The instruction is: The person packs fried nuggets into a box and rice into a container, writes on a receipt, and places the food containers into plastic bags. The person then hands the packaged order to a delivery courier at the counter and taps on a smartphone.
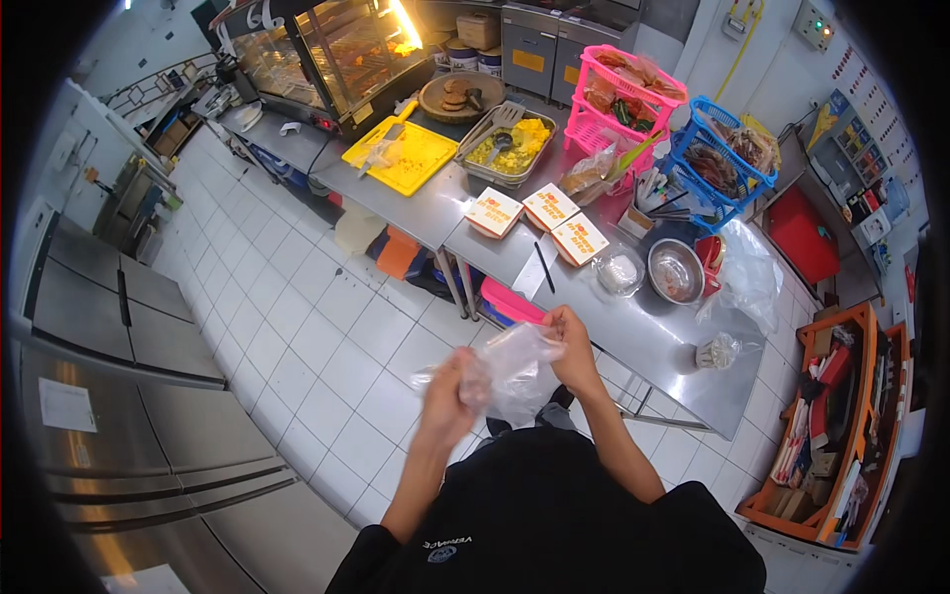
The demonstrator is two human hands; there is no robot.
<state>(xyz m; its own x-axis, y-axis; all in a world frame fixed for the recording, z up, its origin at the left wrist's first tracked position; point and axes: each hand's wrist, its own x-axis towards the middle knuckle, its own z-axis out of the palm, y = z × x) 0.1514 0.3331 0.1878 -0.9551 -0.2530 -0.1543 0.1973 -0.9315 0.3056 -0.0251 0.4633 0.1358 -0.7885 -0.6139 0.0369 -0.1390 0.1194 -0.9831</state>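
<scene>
A thin clear plastic bag (514,365) is held in front of my body, over the gap between the steel table and me. My left hand (451,382) grips one side of it; its fingers are blurred by motion and partly covered by the plastic. At the upper right of the bag, my right hand (570,345) pinches the film between thumb and fingers. Just beyond, on the table (638,349), lie a black pen (545,267) and a white slip of paper (531,273). Three closed food boxes (493,212) with printed lettering stand behind them.
Right of the boxes are a clear plastic container (620,270), a steel bowl (676,272) and a plastic-wrapped stack (718,351). Farther back stand pink (623,104) and blue baskets (724,160), a food pan (512,145) and a yellow cutting board (404,156). Steel refrigerators (148,401) line the left.
</scene>
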